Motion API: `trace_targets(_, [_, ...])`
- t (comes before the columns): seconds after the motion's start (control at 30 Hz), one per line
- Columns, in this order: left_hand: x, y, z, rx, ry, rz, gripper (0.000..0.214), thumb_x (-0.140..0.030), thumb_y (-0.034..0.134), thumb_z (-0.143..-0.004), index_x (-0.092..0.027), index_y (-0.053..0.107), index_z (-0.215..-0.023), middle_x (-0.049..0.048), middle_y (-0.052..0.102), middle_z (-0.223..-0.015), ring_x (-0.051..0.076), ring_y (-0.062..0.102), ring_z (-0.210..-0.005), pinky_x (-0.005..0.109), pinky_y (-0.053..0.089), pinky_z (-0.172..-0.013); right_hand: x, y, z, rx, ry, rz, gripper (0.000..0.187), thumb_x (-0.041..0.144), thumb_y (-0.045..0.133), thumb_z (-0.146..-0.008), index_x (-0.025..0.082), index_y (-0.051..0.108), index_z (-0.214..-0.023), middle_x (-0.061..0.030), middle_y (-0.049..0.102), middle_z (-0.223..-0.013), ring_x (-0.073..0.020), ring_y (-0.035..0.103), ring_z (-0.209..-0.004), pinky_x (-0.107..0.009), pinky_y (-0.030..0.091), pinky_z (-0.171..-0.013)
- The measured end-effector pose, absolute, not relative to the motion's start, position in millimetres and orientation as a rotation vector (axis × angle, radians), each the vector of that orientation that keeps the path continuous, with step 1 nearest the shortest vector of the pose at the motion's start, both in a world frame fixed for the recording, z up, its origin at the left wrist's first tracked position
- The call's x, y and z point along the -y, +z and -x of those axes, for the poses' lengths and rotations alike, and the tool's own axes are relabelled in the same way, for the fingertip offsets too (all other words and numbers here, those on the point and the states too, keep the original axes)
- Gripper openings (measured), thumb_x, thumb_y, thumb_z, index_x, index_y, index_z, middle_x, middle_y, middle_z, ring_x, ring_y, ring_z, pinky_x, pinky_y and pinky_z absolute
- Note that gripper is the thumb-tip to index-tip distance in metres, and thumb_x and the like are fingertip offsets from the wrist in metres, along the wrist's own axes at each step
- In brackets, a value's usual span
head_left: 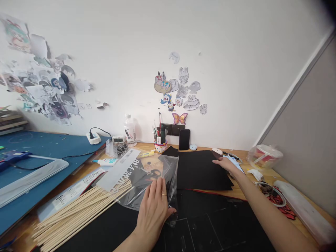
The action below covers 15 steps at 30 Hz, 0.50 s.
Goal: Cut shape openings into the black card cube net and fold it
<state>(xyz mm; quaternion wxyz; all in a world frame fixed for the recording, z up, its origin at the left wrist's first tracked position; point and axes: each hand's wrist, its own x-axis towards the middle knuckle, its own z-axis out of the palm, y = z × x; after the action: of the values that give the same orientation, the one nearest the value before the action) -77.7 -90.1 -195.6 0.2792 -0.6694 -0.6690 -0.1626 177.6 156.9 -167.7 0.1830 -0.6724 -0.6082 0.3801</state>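
Observation:
My left hand [154, 206] lies with its fingers stretched out on a clear plastic bag [170, 171] that has a white printed header. Scissors [156, 173] show through or beneath the film; I cannot tell which. With its fingertips, my right hand [226, 163] pinches the right edge of black paper sheets [195, 169]. These lie stacked slightly askew beside the bag. Left of my left hand is a bundle of thin wooden sticks [78, 213], its far end reaching the bag. Under my hands spreads a large black sheet [204, 224] with faint pale lines.
At the back stand a water bottle [130, 130], a pen cup [160, 144] and a phone [184, 139]. A glue tube [106, 162] lies left of the bag. On the right are a plastic-wrapped tub [265, 156] and a coiled cable [273, 194]. A blue board [78, 147] covers the left.

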Motion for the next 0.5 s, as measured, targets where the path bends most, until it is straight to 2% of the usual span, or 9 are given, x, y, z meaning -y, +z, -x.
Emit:
trace_targets(0.13, [89.0, -200.9, 79.2, 1.787, -0.438, 1.771, 0.085, -0.061, 0.067, -0.053, -0.006, 0.053, -0.117, 0.0158, 0.054, -0.120, 0.029, 0.048, -0.109, 0.036, 0.043, -0.089, -146.6, -156.5, -176.5, 1.649, 1.382, 1.754, 0.029, 0.030, 0.048, -0.085, 0.015, 0.052, -0.110, -0.0073, 0.055, -0.108, -0.0175, 0.057, -0.090, -0.038, 0.048, -0.075])
trace_targets(0.27, [86.5, -207.3, 80.9, 1.775, -0.418, 1.774, 0.086, -0.063, 0.065, -0.054, -0.007, 0.051, -0.118, 0.0145, 0.051, -0.123, 0.028, 0.047, -0.111, 0.036, 0.042, -0.090, -126.2, -146.5, -171.6, 1.636, 1.584, 1.546, 0.030, 0.034, 0.053, -0.081, 0.016, 0.056, -0.104, -0.0082, 0.063, -0.100, -0.0178, 0.062, -0.083, -0.034, 0.050, -0.075])
trace_targets(0.4, [84.7, -213.3, 81.7, 1.755, -0.384, 1.783, 0.088, -0.062, 0.066, -0.053, -0.007, 0.050, -0.119, 0.0130, 0.051, -0.124, 0.026, 0.047, -0.111, 0.035, 0.043, -0.090, -103.6, -131.3, -168.0, 1.634, 1.563, 1.420, 0.041, 0.028, 0.065, -0.069, 0.021, 0.056, -0.108, -0.0056, 0.067, -0.099, -0.0213, 0.064, -0.084, -0.029, 0.052, -0.070])
trace_targets(0.5, [83.5, -217.3, 81.3, 1.750, -0.361, 1.774, 0.089, -0.062, 0.066, -0.053, -0.007, 0.050, -0.120, 0.0130, 0.050, -0.124, 0.026, 0.046, -0.113, 0.034, 0.042, -0.091, -82.1, -109.2, -180.9, 1.589, 1.432, 1.400, 0.048, 0.029, 0.066, -0.067, 0.024, 0.053, -0.113, -0.0026, 0.068, -0.100, -0.0200, 0.064, -0.084, -0.024, 0.052, -0.071])
